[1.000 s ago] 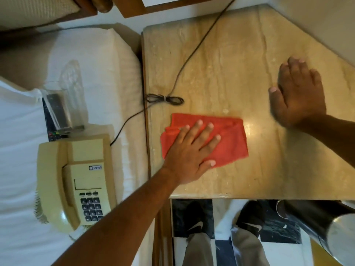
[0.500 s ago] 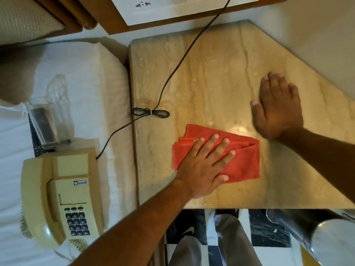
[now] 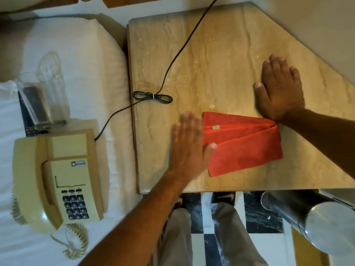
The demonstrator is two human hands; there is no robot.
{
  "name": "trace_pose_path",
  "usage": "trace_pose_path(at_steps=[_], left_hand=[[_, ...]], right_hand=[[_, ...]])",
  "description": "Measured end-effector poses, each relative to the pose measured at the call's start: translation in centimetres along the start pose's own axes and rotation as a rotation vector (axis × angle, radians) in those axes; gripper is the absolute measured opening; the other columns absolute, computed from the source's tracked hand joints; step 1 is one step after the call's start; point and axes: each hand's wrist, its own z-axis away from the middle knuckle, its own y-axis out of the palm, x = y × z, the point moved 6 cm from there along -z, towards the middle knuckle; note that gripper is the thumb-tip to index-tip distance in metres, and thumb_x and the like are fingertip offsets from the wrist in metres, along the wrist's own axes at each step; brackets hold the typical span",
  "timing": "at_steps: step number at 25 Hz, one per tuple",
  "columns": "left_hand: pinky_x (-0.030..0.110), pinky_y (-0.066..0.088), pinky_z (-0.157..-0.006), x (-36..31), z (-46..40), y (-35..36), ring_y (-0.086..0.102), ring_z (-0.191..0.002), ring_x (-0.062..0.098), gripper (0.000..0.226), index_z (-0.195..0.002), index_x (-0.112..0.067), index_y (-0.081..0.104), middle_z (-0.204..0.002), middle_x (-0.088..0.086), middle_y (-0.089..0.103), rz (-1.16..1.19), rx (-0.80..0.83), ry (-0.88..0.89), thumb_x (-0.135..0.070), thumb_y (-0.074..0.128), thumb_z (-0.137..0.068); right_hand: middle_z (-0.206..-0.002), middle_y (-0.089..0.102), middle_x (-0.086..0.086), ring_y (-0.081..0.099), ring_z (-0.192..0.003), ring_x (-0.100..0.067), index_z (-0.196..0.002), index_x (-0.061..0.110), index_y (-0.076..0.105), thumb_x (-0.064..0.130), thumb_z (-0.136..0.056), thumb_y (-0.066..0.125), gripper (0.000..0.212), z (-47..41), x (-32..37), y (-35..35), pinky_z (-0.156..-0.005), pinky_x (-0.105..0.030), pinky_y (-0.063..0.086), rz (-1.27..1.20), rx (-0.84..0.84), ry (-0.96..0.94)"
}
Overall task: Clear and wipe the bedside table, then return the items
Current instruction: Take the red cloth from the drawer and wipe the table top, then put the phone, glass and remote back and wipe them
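The cream push-button telephone [image 3: 55, 181] is lying on the white bed [image 3: 92, 77], its coiled cord curling at the near end. On the beige marble worktop [image 3: 221, 54], the left hand [image 3: 189, 148] is lying flat with fingers spread, gripping nothing, only its thumb touching the left edge of the folded red cloth [image 3: 244, 144]. The right hand [image 3: 279, 91] is resting palm down and released just beyond the cloth's far right corner. Farther left on the bed, a clear plastic stand [image 3: 41, 98] is sitting beside the telephone. A thin black cable [image 3: 153, 96], tied in a small bundle, is running across the worktop's far part.
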Motion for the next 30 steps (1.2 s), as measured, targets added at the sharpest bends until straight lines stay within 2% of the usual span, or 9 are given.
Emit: trace_pose_path(at_steps=[3,6,11,15,18,22,24,26,30], left_hand=[[0.054,0.015,-0.124,7.8,1.5,-1.8,0.011,-0.154,0.039,0.076,-0.156,0.002,0.018,-0.165,0.025,0.015,-0.062,-0.016,-0.14,-0.052,0.018,-0.103],[0.055,0.019,-0.123,10.1,2.1,-1.5,0.01,-0.154,0.038,0.073,-0.156,0.002,0.018,-0.165,0.025,0.015,-0.087,0.046,-0.146,-0.046,0.027,-0.101],[0.053,0.014,-0.125,9.5,2.4,-2.5,0.007,-0.155,0.038,0.075,-0.156,0.002,0.016,-0.165,0.026,0.011,-0.12,0.087,-0.146,-0.047,0.022,-0.1],[0.048,0.004,-0.124,10.8,6.0,-10.2,0.006,-0.154,0.037,0.071,-0.156,0.001,0.014,-0.164,0.027,0.012,-0.155,-0.182,-0.217,-0.038,0.036,-0.101],[0.051,0.002,-0.124,16.7,11.2,-15.6,0.008,-0.153,0.043,0.07,-0.155,0.007,0.011,-0.162,0.032,0.013,-0.154,-0.387,-0.483,-0.028,0.04,-0.101],[0.06,0.018,-0.12,25.5,17.7,-16.7,0.021,-0.149,0.045,0.071,-0.155,0.005,0.011,-0.161,0.029,0.021,0.33,-0.414,-1.072,-0.033,0.039,-0.102],[0.055,0.053,-0.093,26.9,20.1,-15.5,0.061,-0.122,0.033,0.069,-0.142,-0.005,0.046,-0.136,0.017,0.061,0.824,-0.338,-1.106,-0.052,0.059,-0.093],[0.042,0.061,-0.067,26.3,21.6,-14.9,0.074,-0.097,0.02,0.056,-0.117,-0.019,0.07,-0.106,0.0,0.076,1.142,-0.203,-1.037,-0.062,0.065,-0.082],[0.056,0.053,-0.092,27.3,22.3,-13.3,0.068,-0.105,0.032,0.085,-0.123,-0.015,0.06,-0.108,0.005,0.074,1.195,-0.168,-1.062,-0.061,0.088,-0.057]], right_hand=[[-0.157,0.029,-0.027,0.025,-0.146,-0.041,-0.146,-0.001,0.033,0.044,-0.099,0.026,0.065,-0.5,0.9,-1.6,-0.116,-0.058,0.02,-0.045,0.067,0.041],[-0.146,0.042,-0.032,0.039,-0.136,-0.044,-0.137,-0.005,0.042,0.052,-0.097,0.025,0.072,3.1,7.0,-1.9,-0.108,-0.054,0.03,-0.087,0.16,-0.151],[-0.164,0.015,-0.021,0.011,-0.152,-0.034,-0.155,0.0,0.018,0.073,-0.093,0.023,0.096,11.0,13.3,2.5,-0.122,-0.055,0.01,0.084,0.213,-0.125],[-0.163,0.014,-0.023,0.011,-0.152,-0.036,-0.155,-0.002,0.018,0.073,-0.093,0.022,0.097,10.6,13.1,2.6,-0.122,-0.057,0.009,0.121,0.184,-0.129],[-0.163,0.017,-0.023,0.013,-0.152,-0.036,-0.154,-0.003,0.02,0.072,-0.093,0.023,0.097,10.7,13.3,2.6,-0.121,-0.057,0.01,0.142,0.167,-0.119],[-0.163,0.016,-0.022,0.012,-0.152,-0.035,-0.154,-0.002,0.019,0.072,-0.093,0.023,0.096,10.6,13.3,2.5,-0.122,-0.055,0.01,0.145,0.157,-0.124],[-0.163,0.016,-0.022,0.013,-0.152,-0.035,-0.154,-0.002,0.02,0.072,-0.093,0.022,0.096,10.6,13.3,2.5,-0.122,-0.055,0.01,0.14,0.141,-0.117],[-0.163,0.016,-0.022,0.013,-0.152,-0.035,-0.154,-0.002,0.02,0.072,-0.093,0.022,0.096,10.6,13.5,2.6,-0.122,-0.055,0.01,0.133,0.146,-0.119],[-0.163,0.017,-0.022,0.013,-0.152,-0.036,-0.154,-0.002,0.02,0.07,-0.093,0.026,0.094,10.7,13.8,2.6,-0.122,-0.054,0.01,0.128,0.13,-0.111]])
